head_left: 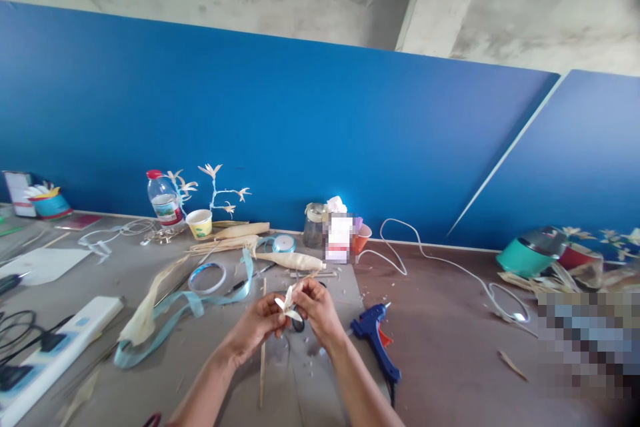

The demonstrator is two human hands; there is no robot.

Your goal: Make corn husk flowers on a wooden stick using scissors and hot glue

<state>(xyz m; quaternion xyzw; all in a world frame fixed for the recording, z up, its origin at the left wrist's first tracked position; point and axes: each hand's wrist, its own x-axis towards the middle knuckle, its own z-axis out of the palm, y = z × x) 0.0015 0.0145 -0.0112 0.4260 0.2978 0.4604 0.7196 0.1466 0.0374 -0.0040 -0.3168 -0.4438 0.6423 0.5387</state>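
Between my two hands, above the middle of the table, is a small cream flower point(289, 303) with pale pointed petals. My left hand point(261, 319) pinches it low on its left side. The fingers of my right hand point(313, 300) close on its upper right petals. Behind the hands, the dark loops of what may be scissors point(299, 324) show in part. A thin wooden stick point(263, 363) lies below my left hand. To the right of my right hand rests a blue glue gun point(376, 337) with a red trigger.
Dried corn husks point(291, 261), light blue ribbon point(173, 307) and a tape roll point(207, 278) lie behind and left. A paper cup point(200, 224) and a bottle point(165, 203) stand near blue partition point(300, 133). A power strip point(65, 350) lies left; a white cable point(450, 260) runs right.
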